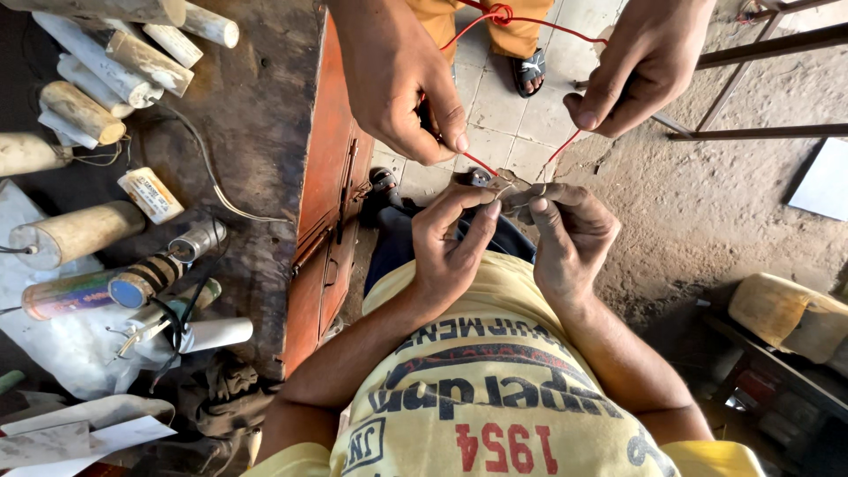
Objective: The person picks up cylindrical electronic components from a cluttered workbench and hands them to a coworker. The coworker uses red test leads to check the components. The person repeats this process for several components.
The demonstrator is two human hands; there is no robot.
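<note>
Workbench [256,115] with grimy cylindrical capacitors [75,231] lies well off to the left. Between both hands, a co-worker's two hands [397,79] hold a red wire [481,163] running down toward them. Left hand [450,252] and right hand [570,234] both pinch its small metal end piece [505,185], fingertips nearly touching.

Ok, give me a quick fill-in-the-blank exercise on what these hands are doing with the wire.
1. The wire in the other person's hand is ___.
2. The shirt below the left hand and right hand, which both pinch a small metal piece, is ___.
3. The cylinders lie on the bench to the person's ___.

Missing words: red; yellow; left.
</note>
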